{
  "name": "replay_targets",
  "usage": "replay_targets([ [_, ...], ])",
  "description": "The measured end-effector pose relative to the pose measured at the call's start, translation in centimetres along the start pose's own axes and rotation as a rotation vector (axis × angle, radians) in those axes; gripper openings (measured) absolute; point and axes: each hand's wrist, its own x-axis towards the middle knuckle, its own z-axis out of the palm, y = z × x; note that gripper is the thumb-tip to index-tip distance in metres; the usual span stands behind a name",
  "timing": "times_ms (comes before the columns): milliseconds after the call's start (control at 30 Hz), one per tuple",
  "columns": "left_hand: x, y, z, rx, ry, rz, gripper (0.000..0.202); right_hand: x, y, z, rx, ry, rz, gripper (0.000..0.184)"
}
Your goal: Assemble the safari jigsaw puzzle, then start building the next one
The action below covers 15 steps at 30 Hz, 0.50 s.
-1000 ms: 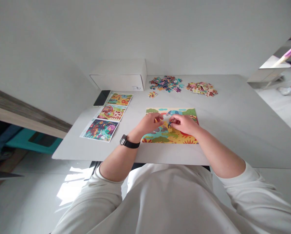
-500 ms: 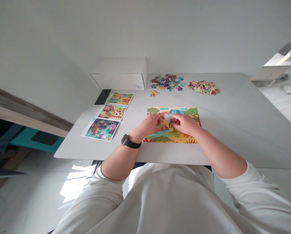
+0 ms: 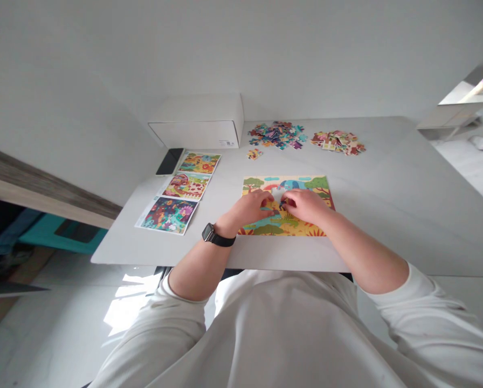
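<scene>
— From the head camera, where is the puzzle (image 3: pixel 315 186)?
— Flat on the table (image 3: pixel 387 210), by the near edge, its middle hidden under both hands.
— And their grip?
— The left hand (image 3: pixel 253 207) and right hand (image 3: pixel 306 206) curl fingertips onto it. I cannot tell whether either pinches a piece.

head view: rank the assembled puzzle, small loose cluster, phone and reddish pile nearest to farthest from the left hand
1. assembled puzzle, touching, under the left hand
2. small loose cluster, just beyond the puzzle
3. phone, back left
4. reddish pile, back right
</scene>
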Motion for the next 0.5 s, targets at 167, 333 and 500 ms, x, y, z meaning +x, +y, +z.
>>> replay_targets([
  [167,-0.03,0.16,0.12,0.026,0.005,-0.002,0.036,-0.02,-0.02,0.07,-0.008,-0.014,0.000,0.014],
  [333,0.00,0.16,0.30,0.025,0.017,-0.002,0.037,0.02,-0.02,0.08,-0.005,-0.011,-0.001,0.013],
  [500,0.05,0.23,0.34,0.041,0.020,-0.002,0.035,0.05,0.00,0.02,-0.008,-0.014,0.007,0.013],
])
